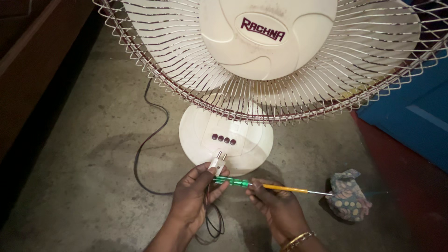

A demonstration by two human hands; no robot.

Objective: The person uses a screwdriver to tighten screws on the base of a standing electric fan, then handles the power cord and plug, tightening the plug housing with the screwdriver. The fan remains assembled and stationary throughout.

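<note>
The left hand grips a white plug at the fan base edge. The right hand pinches a screwdriver; bare floor lies left

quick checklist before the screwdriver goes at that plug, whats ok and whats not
1. Plug out of any socket, pins bare and pointing up: ok.
2. Left hand grips the plug firmly: ok.
3. Right hand holds the screwdriver by its yellow shaft, green handle toward the plug: not ok, tool looks reversed.
4. Black cord free of kinks on the floor: ok, loose loops.
5. Fan blades stopped: cannot tell from one picture.
6. Plug screw reachable: cannot tell, hidden.
</note>
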